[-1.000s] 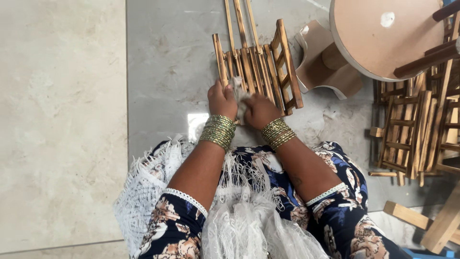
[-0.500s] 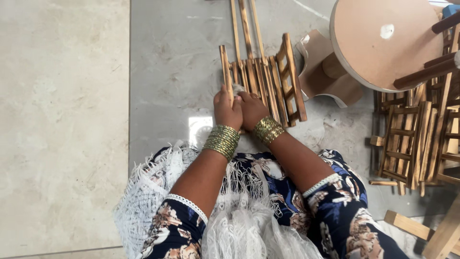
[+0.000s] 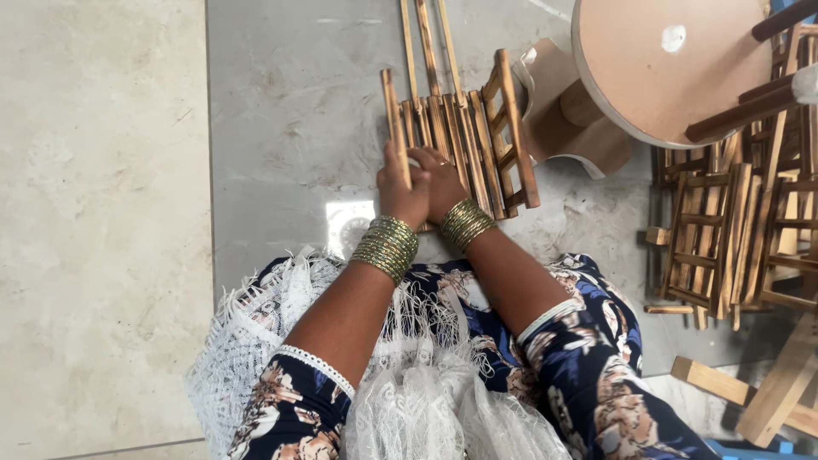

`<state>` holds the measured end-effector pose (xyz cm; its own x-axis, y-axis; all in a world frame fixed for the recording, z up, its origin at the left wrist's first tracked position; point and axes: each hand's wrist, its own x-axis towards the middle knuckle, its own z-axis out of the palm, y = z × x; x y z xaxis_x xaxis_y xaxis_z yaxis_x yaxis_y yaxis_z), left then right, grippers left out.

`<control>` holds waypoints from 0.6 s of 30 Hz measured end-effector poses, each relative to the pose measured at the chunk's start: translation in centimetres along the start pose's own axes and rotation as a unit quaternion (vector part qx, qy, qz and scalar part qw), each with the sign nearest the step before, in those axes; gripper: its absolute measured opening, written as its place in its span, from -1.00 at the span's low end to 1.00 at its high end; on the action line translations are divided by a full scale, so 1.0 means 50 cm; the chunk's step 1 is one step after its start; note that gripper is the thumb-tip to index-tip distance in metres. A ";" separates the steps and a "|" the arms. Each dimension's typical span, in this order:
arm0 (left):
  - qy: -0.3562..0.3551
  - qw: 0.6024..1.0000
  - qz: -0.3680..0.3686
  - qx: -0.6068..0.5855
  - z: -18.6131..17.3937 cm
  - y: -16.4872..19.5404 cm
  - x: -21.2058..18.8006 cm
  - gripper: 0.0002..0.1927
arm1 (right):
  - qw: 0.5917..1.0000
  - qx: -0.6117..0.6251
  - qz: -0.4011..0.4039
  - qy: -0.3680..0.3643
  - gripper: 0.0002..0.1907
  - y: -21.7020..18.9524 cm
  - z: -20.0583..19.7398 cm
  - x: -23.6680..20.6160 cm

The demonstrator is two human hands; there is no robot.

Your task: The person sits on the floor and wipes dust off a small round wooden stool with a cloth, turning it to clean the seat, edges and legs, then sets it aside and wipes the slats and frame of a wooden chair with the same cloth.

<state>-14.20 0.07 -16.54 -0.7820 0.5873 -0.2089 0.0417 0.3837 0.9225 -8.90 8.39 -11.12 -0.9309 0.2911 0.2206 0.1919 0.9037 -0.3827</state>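
Nearest, the left hand (image 3: 400,194) was closed around one wooden slat (image 3: 394,119), held upright. The right hand (image 3: 439,181) lay open-fingered on the slatted frame (image 3: 464,136), which rested on the grey floor (image 3: 281,128). Farther right stood a round stool (image 3: 665,68) and stacked frames (image 3: 724,230).

Grey stone floor slab (image 3: 281,128) meets paler beige tile (image 3: 94,213) along a straight seam at left; round wooden stool top (image 3: 665,77) upper right; stacked slatted wooden frames (image 3: 733,230) at right edge; bright light glare patch (image 3: 349,226) mid-floor.
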 end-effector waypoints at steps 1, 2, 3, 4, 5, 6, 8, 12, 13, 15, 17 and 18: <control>0.008 1.000 -0.002 -0.002 -0.003 -0.001 -0.002 -0.11 | 0.999 -0.046 -0.016 -0.005 -0.70 -0.005 0.004 0.001; 0.018 1.000 -0.003 -0.002 -0.007 -0.003 -0.002 -0.11 | 0.999 0.001 0.052 -0.013 -0.66 -0.008 0.008 -0.001; 0.025 1.000 0.004 -0.005 -0.008 -0.004 -0.003 -0.11 | 0.991 0.049 0.121 -0.023 -0.63 -0.014 0.009 -0.007; 0.029 0.999 0.011 -0.009 -0.004 -0.005 -0.005 -0.11 | 0.976 0.097 0.191 -0.034 -0.59 -0.024 0.004 -0.015; 0.033 0.999 0.019 -0.012 -0.005 -0.008 -0.004 -0.11 | 0.978 0.075 0.187 -0.060 -0.61 -0.036 -0.003 -0.023; 0.034 0.999 0.018 -0.012 -0.005 -0.010 -0.002 -0.12 | 0.978 0.051 0.183 -0.085 -0.62 -0.048 -0.013 -0.032; 0.032 0.999 0.014 -0.014 -0.001 -0.015 -0.002 -0.14 | 0.964 0.033 0.228 -0.132 -0.58 -0.072 -0.025 -0.058; 0.042 0.997 0.052 -0.027 -0.005 -0.022 0.004 -0.16 | 0.956 -0.020 0.184 -0.229 -0.51 -0.088 -0.031 -0.125; 0.041 0.997 0.052 -0.029 -0.008 -0.021 0.004 -0.16 | 0.959 -0.055 0.111 -0.254 -0.53 -0.075 -0.035 -0.140; 0.028 0.998 0.037 -0.039 -0.016 -0.016 0.007 -0.16 | 0.972 0.030 0.071 -0.223 -0.54 -0.036 -0.040 -0.158; 0.007 0.998 0.002 -0.056 -0.023 -0.008 0.006 -0.16 | 0.986 0.091 0.039 -0.137 -0.49 -0.005 -0.026 -0.163; 0.021 0.998 -0.019 -0.057 -0.023 -0.004 0.002 -0.19 | 0.991 0.111 0.030 -0.065 -0.43 0.005 -0.014 -0.160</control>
<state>-15.03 -0.77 -16.38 -0.8069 0.5427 -0.2331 -0.0580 0.3201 0.9456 -1.16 6.52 -12.34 -0.9547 0.2867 0.0796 0.1887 0.7901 -0.5832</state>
